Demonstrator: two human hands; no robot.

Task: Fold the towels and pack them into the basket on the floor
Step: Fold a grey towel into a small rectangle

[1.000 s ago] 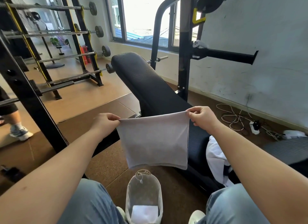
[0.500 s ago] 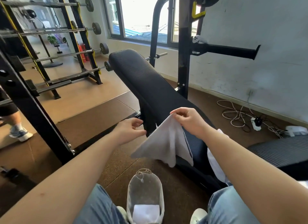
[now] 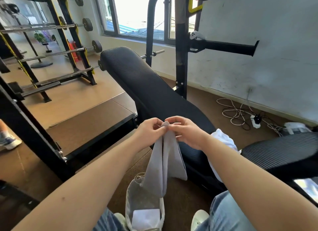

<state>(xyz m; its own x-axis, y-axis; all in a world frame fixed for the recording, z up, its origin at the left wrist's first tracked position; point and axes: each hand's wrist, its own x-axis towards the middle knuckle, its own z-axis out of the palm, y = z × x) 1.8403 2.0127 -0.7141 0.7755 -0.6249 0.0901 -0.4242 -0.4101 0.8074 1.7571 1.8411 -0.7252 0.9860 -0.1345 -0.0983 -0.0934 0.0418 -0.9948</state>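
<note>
A grey towel (image 3: 165,162) hangs folded lengthwise in front of me, its top corners brought together. My left hand (image 3: 149,132) and my right hand (image 3: 185,132) both pinch those top corners, side by side and almost touching. Below the towel, on the floor between my feet, stands a pale fabric basket (image 3: 132,196) with a folded white towel (image 3: 146,218) lying in its bottom. The grey towel's lower end dangles just over the basket's far rim. A white towel pile (image 3: 223,141) lies on the black bench (image 3: 154,93) behind my right wrist.
The padded bench slants away ahead, inside a black rack frame (image 3: 180,58). A second padded seat (image 3: 278,151) is at the right. Cables and a power strip (image 3: 254,120) lie by the wall. Barbell racks (image 3: 56,50) stand at left; another person's shoe (image 3: 8,139) is at the left edge.
One second ago the towel was stretched wide between my hands. My left hand let go, the right brought its corner over, and now both hands pinch the joined corners with the towel hanging narrow.
</note>
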